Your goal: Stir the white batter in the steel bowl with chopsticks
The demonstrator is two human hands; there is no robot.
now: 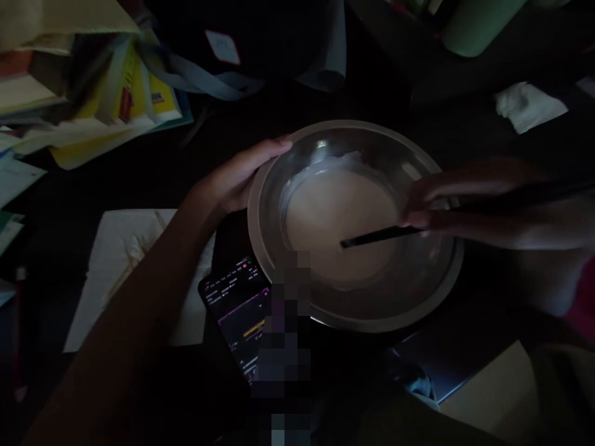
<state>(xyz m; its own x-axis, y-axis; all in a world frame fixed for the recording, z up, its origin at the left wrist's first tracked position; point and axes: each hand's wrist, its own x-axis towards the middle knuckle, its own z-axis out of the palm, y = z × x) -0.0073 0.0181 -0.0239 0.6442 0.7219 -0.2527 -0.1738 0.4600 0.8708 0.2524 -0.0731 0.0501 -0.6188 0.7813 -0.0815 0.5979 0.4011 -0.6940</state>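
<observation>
A wide metal bowl (432, 285) stands tilted on the dark table, holding a pale, creamy liquid (339, 204). Its inner wall carries a smeared ring of the same liquid. My left hand (251, 164) grips the bowl's left rim, thumb on top and the other fingers mostly hidden behind it. Over the right side of the bowl, my right hand (446, 198) is closed around dark chopsticks (381, 236). Their tips reach the liquid near its middle; whether they dip in is hard to tell. Motion blurs the right hand a little.
A lit phone (235, 310) lies against the bowl's lower left. Thin sticks rest on white paper (186, 319) beneath my left forearm. Books (116, 99) pile up at the upper left, beside a dark bag (279, 31). Crumpled tissue (530, 106) and a green container (481, 25) are at the right.
</observation>
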